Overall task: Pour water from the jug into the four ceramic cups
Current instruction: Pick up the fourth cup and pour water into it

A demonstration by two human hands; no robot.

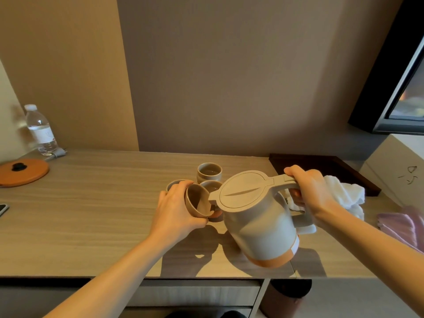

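Observation:
My right hand (pixel 312 191) grips the handle of a grey jug (pixel 257 216) with an orange base, lifted off the wooden counter (pixel 91 214) and tilted left. Its spout touches the rim of a beige ceramic cup (pixel 197 200) that my left hand (pixel 176 210) holds tilted toward the jug. Behind it a second cup (pixel 209 172) stands upright. A third cup (pixel 211 185) sits just behind the spout, partly hidden. A fourth cup (pixel 174 182) peeks out behind my left fingers. No stream of water shows.
A white cloth (pixel 346 193) lies right of the jug beside a dark tray (pixel 325 166). A water bottle (pixel 41 130) and an orange lid (pixel 23 172) stand at the far left. Pink fabric (pixel 401 223) lies at the right, by a white box (pixel 399 166).

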